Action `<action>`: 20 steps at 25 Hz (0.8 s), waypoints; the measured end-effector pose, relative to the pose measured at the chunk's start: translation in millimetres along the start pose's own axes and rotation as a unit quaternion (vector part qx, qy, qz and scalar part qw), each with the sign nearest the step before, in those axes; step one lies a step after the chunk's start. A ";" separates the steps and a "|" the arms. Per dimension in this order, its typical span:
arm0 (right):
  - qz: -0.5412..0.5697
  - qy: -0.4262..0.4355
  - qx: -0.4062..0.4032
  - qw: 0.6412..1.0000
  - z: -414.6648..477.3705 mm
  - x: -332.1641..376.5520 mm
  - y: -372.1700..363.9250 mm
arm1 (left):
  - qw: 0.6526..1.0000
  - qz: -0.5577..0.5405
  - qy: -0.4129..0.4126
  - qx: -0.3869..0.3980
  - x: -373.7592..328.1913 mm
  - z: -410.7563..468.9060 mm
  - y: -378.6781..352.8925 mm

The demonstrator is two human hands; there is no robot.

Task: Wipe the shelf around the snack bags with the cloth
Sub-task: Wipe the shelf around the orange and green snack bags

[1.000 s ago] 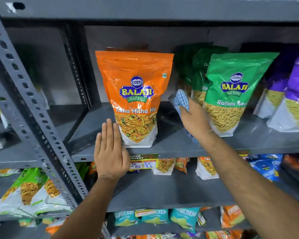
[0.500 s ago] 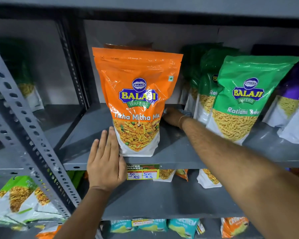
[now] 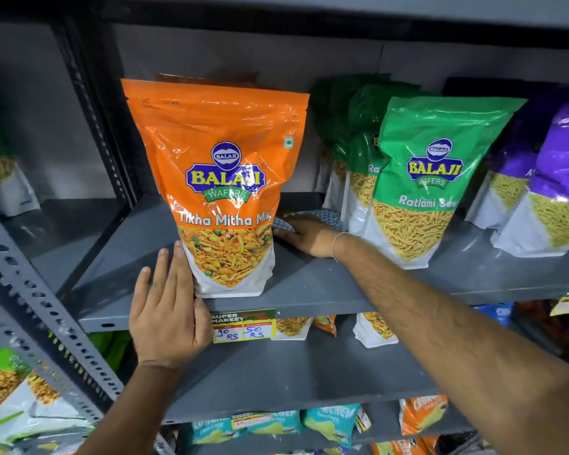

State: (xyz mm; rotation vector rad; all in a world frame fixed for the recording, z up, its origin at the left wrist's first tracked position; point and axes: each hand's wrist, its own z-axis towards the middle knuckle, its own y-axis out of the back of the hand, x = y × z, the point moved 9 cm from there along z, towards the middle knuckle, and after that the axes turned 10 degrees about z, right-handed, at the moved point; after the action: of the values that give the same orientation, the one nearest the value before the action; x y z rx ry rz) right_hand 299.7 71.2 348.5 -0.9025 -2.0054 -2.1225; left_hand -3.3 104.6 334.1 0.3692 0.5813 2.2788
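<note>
In the head view, the right hand (image 3: 304,236) reaches deep onto the grey metal shelf (image 3: 309,284), forearm stretched diagonally up from the lower right, a thin bracelet at the wrist. Its palm lies flat, fingers spread and pointing left, pressing down the blue-and-white checked cloth (image 3: 322,217), which shows just beyond the knuckles. The grip is open and flat rather than closed around the cloth.

The left hand (image 3: 168,310) rests palm-down over the shelf's front edge, fingers straight and together, pointing up; its grip is open and holds nothing, with the index finger touching the lower left side of the upright orange Balaji snack bag (image 3: 220,178).

That orange bag stands just left of the right hand, hiding its fingertips. Just right of the same hand stands the green Ratlami Sev snack bag (image 3: 431,172), with more green bags behind it and purple snack bags (image 3: 559,178) further right. The cloth sits in the narrow gap between orange and green bags. Left of the left hand, bare shelf runs to the perforated grey upright (image 3: 37,290). A yellow price label (image 3: 243,328) hangs on the front edge beside the left thumb.
</note>
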 end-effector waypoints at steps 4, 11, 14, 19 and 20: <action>-0.006 -0.023 0.011 1.000 9.2 -0.9 2.6 | 1.000 0.002 0.001 0.002 -0.3 0.6 -1.1; 0.044 0.025 -0.009 0.999 -27.9 15.8 -6.9 | 1.000 0.000 0.011 0.000 -0.2 0.0 1.7; 0.035 0.056 -0.007 0.998 -42.6 24.4 -6.0 | 1.000 0.000 0.015 0.007 -0.5 0.8 0.8; 0.054 -0.064 -0.030 0.996 4.1 7.6 3.6 | 1.000 -0.007 0.023 0.016 -0.3 0.2 1.7; 0.061 -0.087 -0.041 0.993 14.1 4.4 6.6 | 1.000 -0.008 0.023 0.015 -0.2 0.1 1.4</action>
State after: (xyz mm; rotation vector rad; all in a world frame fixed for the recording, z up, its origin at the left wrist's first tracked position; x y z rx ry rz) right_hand 304.0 84.9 355.9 -1.2295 -1.8935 -2.1395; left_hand -3.9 103.6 334.9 0.3277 0.6406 2.2697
